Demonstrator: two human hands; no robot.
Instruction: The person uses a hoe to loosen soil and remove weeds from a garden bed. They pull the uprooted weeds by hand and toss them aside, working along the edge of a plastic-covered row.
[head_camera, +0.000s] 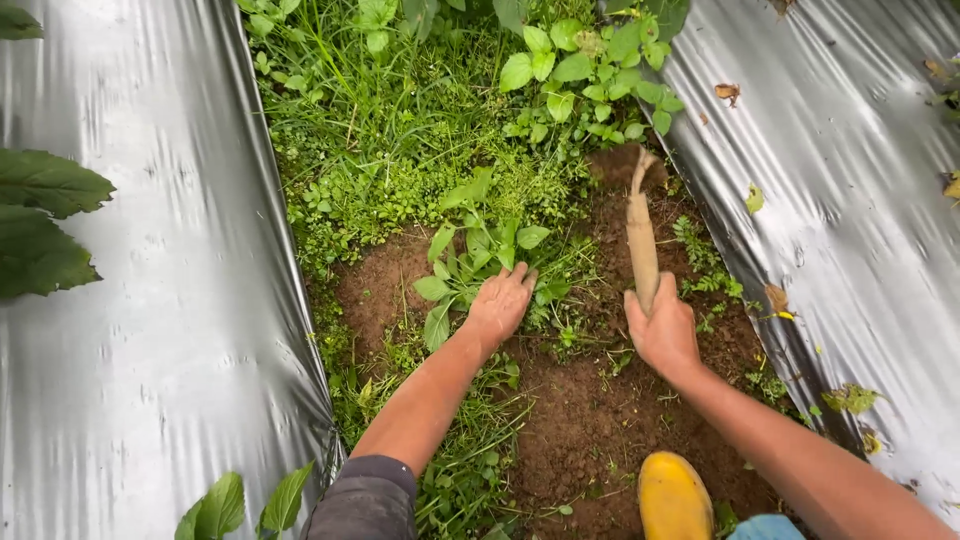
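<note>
The left hand (500, 300) lies palm-down on a broad-leaved weed (470, 262), its fingers curled into the base of the leaves so that it grips the plant low, close to the soil; the weed sits in the middle of the furrow, just beyond the bare patch. The right hand (662, 330) is clenched round the wooden handle of a hoe (641, 235), which runs away from the person to the far edge of the dug earth — the blade itself is buried or blurred and cannot be made out. Between and near the two hands the soil (590, 420) is brown, loose and mostly bare, with only a few small sprigs and cut stems left on it, so the near stretch of the furrow looks weeded already. Beyond the hands it is another matter: a thick mat of grass and weeds (400, 130) fills the far part of the strip, and a band of green runs down the left edge beside the left forearm, so the larger share of the visible furrow appears to be still uncleared. On both sides lies silver plastic sheet (150, 300), rising left and right over the beds, with a few fallen leaves on the right one. A yellow boot (672, 495) stands on the bare soil near the right forearm — close to the bottom edge.
</note>
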